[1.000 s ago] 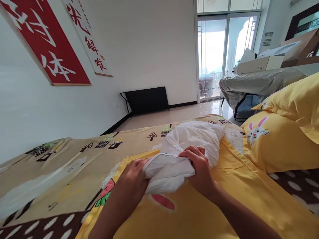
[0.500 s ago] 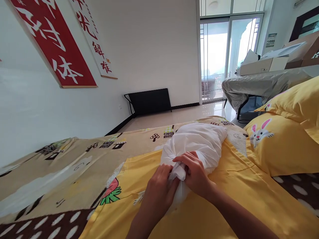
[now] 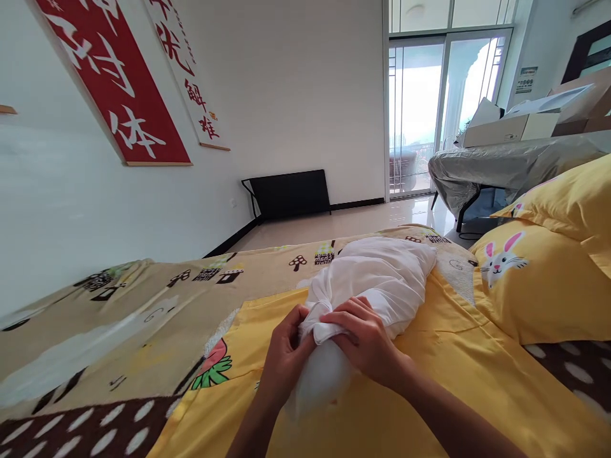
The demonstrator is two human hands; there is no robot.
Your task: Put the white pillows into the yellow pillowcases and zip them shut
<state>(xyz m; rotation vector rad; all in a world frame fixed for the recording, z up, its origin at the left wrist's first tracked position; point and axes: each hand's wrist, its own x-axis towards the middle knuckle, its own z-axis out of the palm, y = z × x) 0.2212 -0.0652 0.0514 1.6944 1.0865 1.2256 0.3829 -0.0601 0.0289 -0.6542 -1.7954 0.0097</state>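
Note:
A plump white fabric bundle (image 3: 377,273) lies on a yellow cloth (image 3: 443,369) on the bed, its surface creased in folds. My left hand (image 3: 286,343) is closed on the gathered near end of the bundle, thumb and fingers pinching the fabric. Beside it, my right hand (image 3: 360,334) grips the same gathered part, its fingers bent over a folded flap. Below both hands, a thin, see-through white part (image 3: 322,375) bulges toward me. The fingertips are partly hidden in the fabric.
Yellow pillows (image 3: 548,280) with a rabbit print lie at the right. A beige patterned blanket (image 3: 157,331) spreads across the left. Beyond the bed stand a plastic-covered table (image 3: 520,159) with boxes (image 3: 510,127) and a black folded panel (image 3: 290,194) against the wall.
Both hands have shifted slightly left with the gathered end. A flatter fold now shows between the fingers, and the see-through part below is more exposed.

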